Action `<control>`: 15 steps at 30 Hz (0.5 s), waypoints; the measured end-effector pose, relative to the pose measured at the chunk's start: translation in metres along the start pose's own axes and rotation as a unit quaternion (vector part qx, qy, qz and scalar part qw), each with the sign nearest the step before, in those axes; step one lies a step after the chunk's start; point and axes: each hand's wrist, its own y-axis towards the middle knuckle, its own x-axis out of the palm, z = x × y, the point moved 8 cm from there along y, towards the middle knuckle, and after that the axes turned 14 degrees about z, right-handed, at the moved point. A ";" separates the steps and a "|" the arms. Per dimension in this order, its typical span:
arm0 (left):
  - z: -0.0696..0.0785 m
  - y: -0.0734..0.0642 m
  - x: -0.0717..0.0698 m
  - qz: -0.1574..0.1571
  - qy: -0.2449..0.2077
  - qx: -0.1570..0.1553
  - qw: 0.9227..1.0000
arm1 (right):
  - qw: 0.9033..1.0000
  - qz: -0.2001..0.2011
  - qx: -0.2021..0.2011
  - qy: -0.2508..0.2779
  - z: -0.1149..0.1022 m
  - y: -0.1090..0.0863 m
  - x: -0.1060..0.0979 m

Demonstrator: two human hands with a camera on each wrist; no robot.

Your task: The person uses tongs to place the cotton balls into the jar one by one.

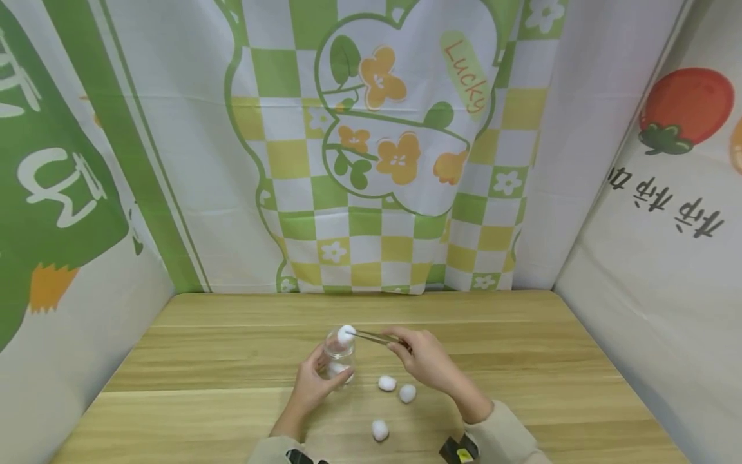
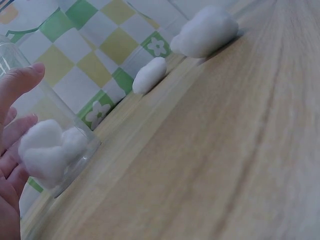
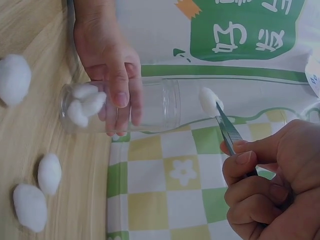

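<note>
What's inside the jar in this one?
Several cotton balls lie at the bottom of the jar. They overlap, and the left hand covers part of the jar, so I can't count them exactly. The ball in the tweezers is outside, beyond the mouth.

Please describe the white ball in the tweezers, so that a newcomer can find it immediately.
At the wooden table, the left hand holds a clear jar. Just above it, tweezers in the right hand grip the white ball. Other balls lie on the table or inside the jar; only this one is in the air.
</note>
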 end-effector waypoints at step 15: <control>0.002 -0.001 0.000 -0.001 -0.001 0.001 1.000 | 1.000 -0.001 0.010 -0.001 0.002 0.003 0.006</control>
